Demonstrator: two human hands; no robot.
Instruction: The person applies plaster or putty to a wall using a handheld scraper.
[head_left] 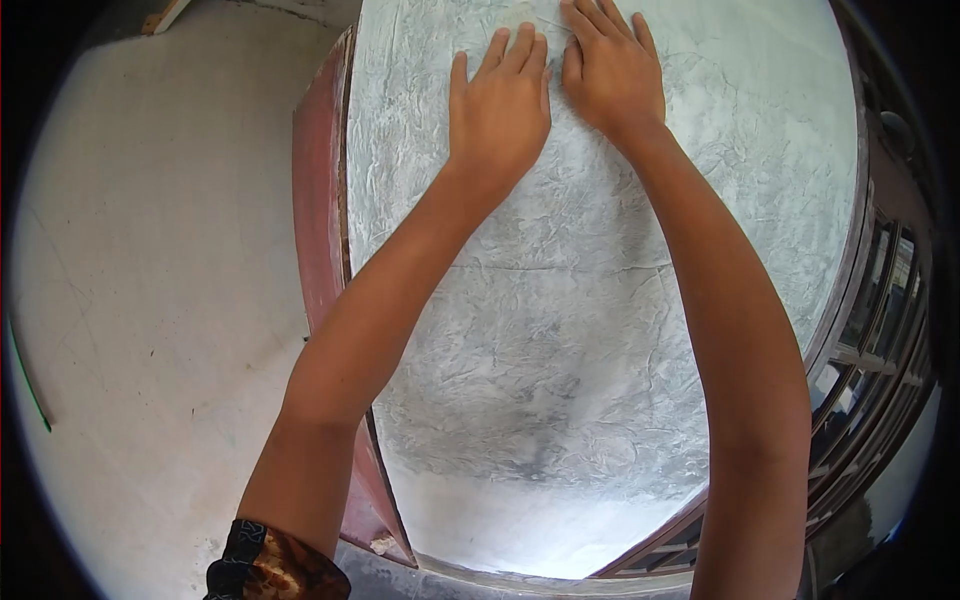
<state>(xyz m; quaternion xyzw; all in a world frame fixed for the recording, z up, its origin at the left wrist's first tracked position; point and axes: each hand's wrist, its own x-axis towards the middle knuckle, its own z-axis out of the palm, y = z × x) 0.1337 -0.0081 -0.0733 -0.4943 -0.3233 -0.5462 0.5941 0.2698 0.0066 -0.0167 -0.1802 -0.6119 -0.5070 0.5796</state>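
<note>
A large pale grey-green sheet (560, 350), wrinkled all over and paper-like, lies against a broad flat surface. Its middle has darker, damp-looking patches, and a fine crease runs across it. My left hand (503, 110) is palm down at the upper part of the sheet with its fingers stretched out. Beside it, slightly farther up, my right hand (615, 75) lies flat with fingers extended, the tips close to the top of the view. Just beyond my left fingertips is a small pale patch (518, 14) that I cannot make out. Neither hand grips anything.
A reddish-brown board edge (318, 190) borders the sheet on the left. Farther left is a pale, marked surface (160, 250) with a thin green strip (28, 385) on it. Dark-framed window panes (880, 285) stand at the right.
</note>
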